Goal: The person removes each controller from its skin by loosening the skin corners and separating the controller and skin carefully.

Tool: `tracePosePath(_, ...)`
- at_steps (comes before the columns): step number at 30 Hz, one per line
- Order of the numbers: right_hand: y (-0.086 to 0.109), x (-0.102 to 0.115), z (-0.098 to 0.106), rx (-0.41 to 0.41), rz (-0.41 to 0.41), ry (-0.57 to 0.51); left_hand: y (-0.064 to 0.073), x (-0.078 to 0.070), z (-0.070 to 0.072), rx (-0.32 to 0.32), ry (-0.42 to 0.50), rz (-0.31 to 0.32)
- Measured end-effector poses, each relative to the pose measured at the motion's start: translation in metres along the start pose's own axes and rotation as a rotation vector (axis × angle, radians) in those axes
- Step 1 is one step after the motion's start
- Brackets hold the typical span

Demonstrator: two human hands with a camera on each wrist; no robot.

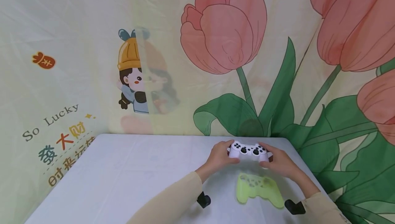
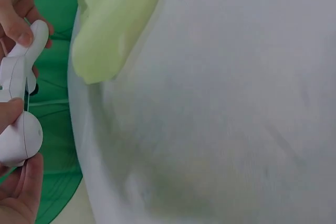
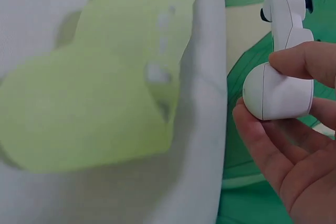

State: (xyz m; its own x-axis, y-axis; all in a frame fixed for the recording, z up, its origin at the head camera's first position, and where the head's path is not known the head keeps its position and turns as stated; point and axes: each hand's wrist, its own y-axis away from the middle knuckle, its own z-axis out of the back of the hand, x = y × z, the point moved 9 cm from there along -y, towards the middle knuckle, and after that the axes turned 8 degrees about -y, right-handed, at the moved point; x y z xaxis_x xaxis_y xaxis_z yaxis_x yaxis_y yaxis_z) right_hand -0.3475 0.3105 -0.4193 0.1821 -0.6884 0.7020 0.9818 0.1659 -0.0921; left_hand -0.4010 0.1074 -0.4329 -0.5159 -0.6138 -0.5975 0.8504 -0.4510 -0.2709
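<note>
Both hands hold a white game controller (image 1: 249, 149) over the far right part of the table, its black sticks and buttons showing in the head view. The left hand (image 1: 219, 156) grips its left handle, thumb at the near side. At the other end, the right hand (image 1: 280, 160) grips the right handle between thumb and fingers, seen close in the right wrist view around the white handle (image 3: 281, 93). Nearer the person lies a yellow-green controller cover (image 1: 259, 189) with button holes, flat on the white cloth between the forearms.
A white-covered table (image 1: 139, 176) ends at a far edge against a printed cloth backdrop (image 1: 166, 4) with tulips and a cartoon figure. Black wrist devices (image 1: 294, 207) sit at both sleeves, close to the cover's sides.
</note>
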Motion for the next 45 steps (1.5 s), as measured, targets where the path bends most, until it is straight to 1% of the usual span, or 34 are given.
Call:
tracePosePath(3,0.0,-0.016,0.002,0.01,-0.01,-0.005,-0.006,-0.002,-0.014,0.0,0.012,0.001)
tracePosePath(8,-0.003,-0.035,0.002,0.038,-0.027,-0.001,-0.007,-0.003,-0.03,0.007,0.039,0.038)
tracePosePath(14,-0.006,-0.048,-0.004,0.07,-0.029,0.02,-0.01,0.004,-0.046,-0.001,-0.027,0.06)
tracePosePath(17,-0.009,-0.055,-0.007,0.073,-0.054,0.026,-0.009,0.009,-0.051,0.007,-0.023,0.084)
tracePosePath(21,-0.013,-0.06,-0.012,0.081,-0.071,0.037,-0.006,0.014,-0.055,0.012,-0.021,0.121)
tracePosePath(25,-0.014,-0.063,-0.013,0.083,-0.083,0.048,-0.004,0.016,-0.058,0.028,-0.033,0.136)
tracePosePath(30,-0.013,-0.067,-0.012,0.08,-0.1,0.043,-0.003,0.015,-0.059,0.04,-0.022,0.147)
tracePosePath(40,-0.014,-0.072,-0.013,0.086,-0.128,0.063,-0.006,0.017,-0.063,0.057,-0.035,0.16)
tracePosePath(45,-0.013,-0.071,-0.015,0.107,-0.148,0.058,-0.003,0.018,-0.058,0.091,-0.011,0.135)
